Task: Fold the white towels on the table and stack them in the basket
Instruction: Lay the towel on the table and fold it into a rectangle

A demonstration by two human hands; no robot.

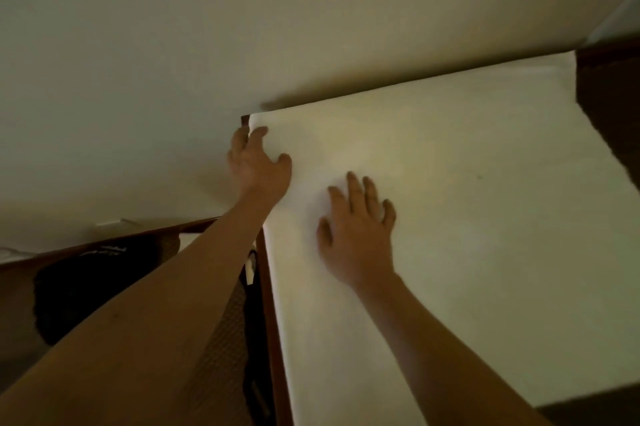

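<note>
Presently the white towel [450, 200] lies spread flat over the table [268, 304], filling the centre and right of the frame, long axis running lower left to upper right. Left hand [258, 166] curls its fingers over the towel's upper-left corner at the table edge. Right hand [356, 228] presses flat, fingers spread, just right of it; the left is nearer that corner.

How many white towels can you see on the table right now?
1. A single white towel lies spread flat over the table. The left hand is at its far left corner; the right hand presses flat on it. Others may lie outside the view.
</note>
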